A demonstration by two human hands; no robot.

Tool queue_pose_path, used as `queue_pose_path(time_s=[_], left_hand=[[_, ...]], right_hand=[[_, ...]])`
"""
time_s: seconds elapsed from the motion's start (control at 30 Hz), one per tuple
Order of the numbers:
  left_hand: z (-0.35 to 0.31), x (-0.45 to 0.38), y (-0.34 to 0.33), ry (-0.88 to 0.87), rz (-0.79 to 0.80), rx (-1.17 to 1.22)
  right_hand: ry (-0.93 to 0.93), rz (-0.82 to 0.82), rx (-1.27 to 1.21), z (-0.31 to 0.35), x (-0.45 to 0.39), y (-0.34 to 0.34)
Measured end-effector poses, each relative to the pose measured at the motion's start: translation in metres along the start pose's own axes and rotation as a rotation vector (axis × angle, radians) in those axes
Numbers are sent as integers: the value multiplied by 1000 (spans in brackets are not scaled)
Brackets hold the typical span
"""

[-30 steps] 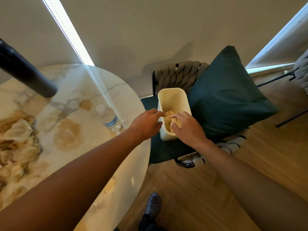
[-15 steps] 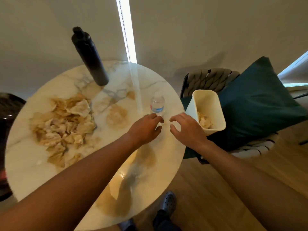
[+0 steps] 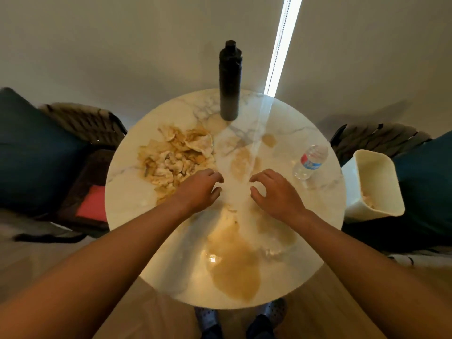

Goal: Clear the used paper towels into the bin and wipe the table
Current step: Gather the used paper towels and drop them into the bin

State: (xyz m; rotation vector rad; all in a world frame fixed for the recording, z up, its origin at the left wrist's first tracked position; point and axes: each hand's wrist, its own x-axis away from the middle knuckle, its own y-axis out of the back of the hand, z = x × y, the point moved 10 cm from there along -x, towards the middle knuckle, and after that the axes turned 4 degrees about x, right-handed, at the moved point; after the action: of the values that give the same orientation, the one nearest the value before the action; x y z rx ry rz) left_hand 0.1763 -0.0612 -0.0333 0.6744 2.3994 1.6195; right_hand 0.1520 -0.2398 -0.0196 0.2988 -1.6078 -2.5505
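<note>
A heap of wet, brown-stained paper towels [image 3: 176, 157] lies on the left half of the round marble table [image 3: 127, 189]. My left hand [image 3: 198, 190] hovers at the heap's near right edge, fingers curled and apart, holding nothing. My right hand [image 3: 275, 193] hangs over the table's middle, likewise empty with fingers spread. A cream bin [image 3: 374, 184] stands on the chair to the right of the table, with some crumpled towels inside. Brown liquid is pooled [image 3: 234, 263] on the near part of the table, and smaller stains [image 3: 241, 162] mark the middle.
A tall black bottle [image 3: 229, 81] stands at the table's far edge. A small clear water bottle [image 3: 309, 162] stands near the right edge. Chairs with dark teal cushions [image 3: 31, 152] flank the table. A red item [image 3: 91, 204] lies on the left chair. My shoes [image 3: 266, 316] show below.
Both hands have left the bin and swung left across the table to its middle, empty. The view has turned left with them, so the bin now sits at the far right.
</note>
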Motion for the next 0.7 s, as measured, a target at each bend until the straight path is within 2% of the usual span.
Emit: queue_pose_path(time_s=[0.27,0.7], left_hand=[[87,36,9,125,-27,34],[110,9,-13,180,-34,32]], right_hand=[[67,55,2,51,-39,-45],[68,185,15,65,-95,-103]])
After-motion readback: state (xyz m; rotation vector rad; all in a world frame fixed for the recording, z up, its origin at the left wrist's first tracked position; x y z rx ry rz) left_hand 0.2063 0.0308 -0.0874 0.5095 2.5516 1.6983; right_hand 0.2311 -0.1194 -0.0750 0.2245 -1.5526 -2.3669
